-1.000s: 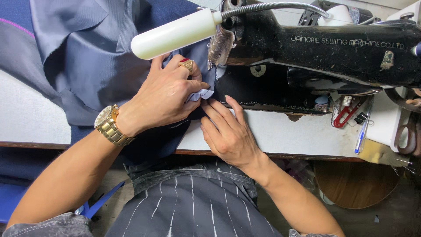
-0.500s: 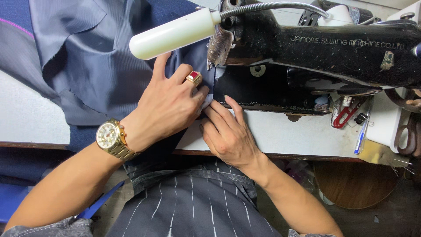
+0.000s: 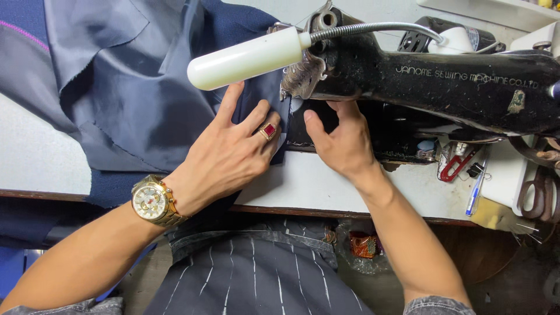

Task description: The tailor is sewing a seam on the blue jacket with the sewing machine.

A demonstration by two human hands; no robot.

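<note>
My left hand [image 3: 233, 154], with a red-stoned ring and a gold wristwatch, lies flat with spread fingers on dark blue fabric [image 3: 128, 99] on the white table. It presses the cloth just left of the black sewing machine [image 3: 431, 87]. My right hand [image 3: 344, 143] reaches under the machine's arm near the needle area, fingers curled out of sight behind the machine head. I cannot tell what the right fingers touch. A white cylindrical lamp [image 3: 245, 58] on a flexible metal neck hangs above both hands.
Grey lining cloth [image 3: 35, 76] drapes over the table's left side. To the right lie red thread snips [image 3: 455, 166], a blue pen [image 3: 475, 195] and large scissors [image 3: 536, 192]. The table's wooden front edge [image 3: 326, 213] runs across. My striped garment is below.
My right hand moved from the table edge up under the machine arm. My left hand flattened on the fabric and shifted slightly away from the needle.
</note>
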